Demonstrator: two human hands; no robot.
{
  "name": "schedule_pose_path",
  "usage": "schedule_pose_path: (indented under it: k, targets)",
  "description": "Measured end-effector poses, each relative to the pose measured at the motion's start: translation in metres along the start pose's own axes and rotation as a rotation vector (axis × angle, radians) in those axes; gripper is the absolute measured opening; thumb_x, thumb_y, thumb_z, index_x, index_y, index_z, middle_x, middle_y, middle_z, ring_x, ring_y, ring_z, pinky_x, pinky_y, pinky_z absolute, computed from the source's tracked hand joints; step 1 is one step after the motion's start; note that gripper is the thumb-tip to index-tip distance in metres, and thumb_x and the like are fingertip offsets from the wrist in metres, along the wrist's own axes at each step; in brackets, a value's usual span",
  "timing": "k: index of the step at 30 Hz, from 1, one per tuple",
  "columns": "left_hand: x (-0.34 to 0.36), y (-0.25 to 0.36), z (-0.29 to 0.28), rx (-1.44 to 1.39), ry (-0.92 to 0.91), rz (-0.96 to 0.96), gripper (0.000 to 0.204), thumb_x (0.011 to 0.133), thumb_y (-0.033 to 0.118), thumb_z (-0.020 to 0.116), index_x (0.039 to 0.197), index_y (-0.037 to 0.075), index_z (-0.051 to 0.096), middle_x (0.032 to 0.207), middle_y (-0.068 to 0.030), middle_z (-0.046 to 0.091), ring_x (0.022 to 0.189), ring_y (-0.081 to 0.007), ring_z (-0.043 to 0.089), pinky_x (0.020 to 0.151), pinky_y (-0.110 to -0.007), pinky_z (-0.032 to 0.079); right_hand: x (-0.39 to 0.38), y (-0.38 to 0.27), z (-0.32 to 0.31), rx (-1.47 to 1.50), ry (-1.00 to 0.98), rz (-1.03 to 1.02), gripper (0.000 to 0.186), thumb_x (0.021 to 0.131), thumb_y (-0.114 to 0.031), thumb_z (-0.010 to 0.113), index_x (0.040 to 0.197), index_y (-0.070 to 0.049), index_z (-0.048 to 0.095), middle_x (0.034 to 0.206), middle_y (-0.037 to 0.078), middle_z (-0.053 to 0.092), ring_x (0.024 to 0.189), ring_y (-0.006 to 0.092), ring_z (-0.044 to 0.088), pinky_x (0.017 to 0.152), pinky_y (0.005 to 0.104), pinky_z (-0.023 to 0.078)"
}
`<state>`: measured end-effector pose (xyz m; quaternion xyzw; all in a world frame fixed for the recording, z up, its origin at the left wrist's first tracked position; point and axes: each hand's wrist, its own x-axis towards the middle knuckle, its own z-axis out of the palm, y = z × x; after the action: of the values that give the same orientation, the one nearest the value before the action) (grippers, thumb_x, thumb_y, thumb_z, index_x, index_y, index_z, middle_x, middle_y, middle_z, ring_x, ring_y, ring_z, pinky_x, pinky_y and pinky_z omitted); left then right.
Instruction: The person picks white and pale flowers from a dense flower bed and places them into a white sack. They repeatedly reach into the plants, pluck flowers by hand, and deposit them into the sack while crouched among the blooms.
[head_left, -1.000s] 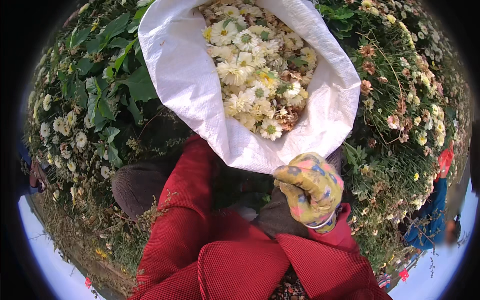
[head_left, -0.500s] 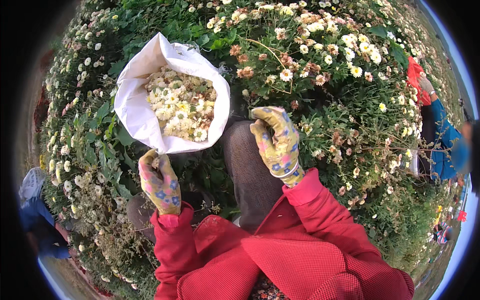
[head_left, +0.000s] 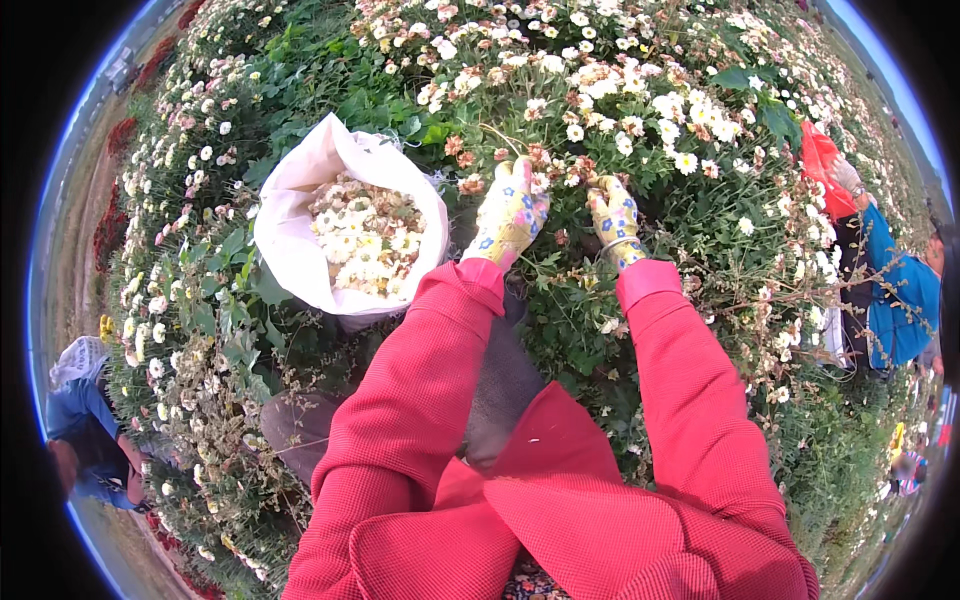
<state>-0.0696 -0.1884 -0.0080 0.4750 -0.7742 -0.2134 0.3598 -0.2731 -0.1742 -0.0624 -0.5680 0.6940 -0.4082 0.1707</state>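
Observation:
Both my hands wear yellowish gloves patterned with blue and pink flowers. My left hand [head_left: 508, 218] reaches in among white and browned chrysanthemums [head_left: 540, 165], its fingers stretched up and a little apart beside the blooms. Just to its right, my right hand [head_left: 615, 215] has its fingers bent and closed at the lower edge of the same flower cluster; whatever is between its fingertips is hidden. A white sack [head_left: 292, 240] stands open to the left of my left hand, with many picked flower heads [head_left: 365, 235], white and brownish, inside.
Flowering plants [head_left: 690, 130] surround me, with broad green leaves [head_left: 330, 75] beyond the sack. At the right, a person in blue [head_left: 900, 290] holds a red cloth or bag [head_left: 825, 170]. Another person in blue [head_left: 85, 420] bends at the left edge. Dry stems [head_left: 780, 285] stick out at the right.
Both hands have moved forward into the flowers, the left also well to the right from beside the sack's rim. Straightened arms now reach out, and the view has shifted slightly.

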Motion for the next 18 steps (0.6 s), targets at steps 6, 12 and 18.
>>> schedule_pose_path:
  k: [6, 12, 18]
  targets:
    - [-0.037, -0.01, 0.076, -1.372, 0.022, -0.776, 0.021, 0.095, 0.027, 0.054, 0.081, 0.012, 0.049, 0.066, 0.0005, 0.047, 0.054, -0.0098, 0.043, 0.045, -0.025, 0.032, -0.068, 0.0, -0.011, 0.161, -0.172, 0.203, 0.017, 0.088, -0.009, 0.051, 0.099, -0.002, 0.062, 0.079, 0.01, 0.064, 0.072, 0.022, 0.061, 0.066, 0.0315, 0.048]
    - [-0.072, -0.017, 0.101, -1.005, -0.09, -0.629, 0.021, 0.093, 0.031, 0.053, 0.082, 0.013, 0.052, 0.058, 0.001, 0.048, 0.046, -0.0102, 0.041, 0.042, -0.025, 0.03, -0.008, -0.083, -0.069, 0.229, -0.104, 0.03, 0.023, 0.09, -0.012, 0.053, 0.109, -0.002, 0.061, 0.085, 0.008, 0.065, 0.075, 0.0166, 0.06, 0.068, 0.0287, 0.048]
    - [-0.075, -0.029, 0.117, -0.947, -0.077, -0.575, 0.018, 0.093, 0.027, 0.054, 0.084, 0.012, 0.053, 0.066, -0.0012, 0.051, 0.056, -0.0141, 0.048, 0.048, -0.028, 0.036, 0.095, -0.006, -0.016, -0.404, -0.503, -0.144, 0.049, 0.083, -0.018, 0.062, 0.13, -0.013, 0.05, 0.113, 0.018, 0.063, 0.103, 0.0334, 0.061, 0.087, 0.0389, 0.049]
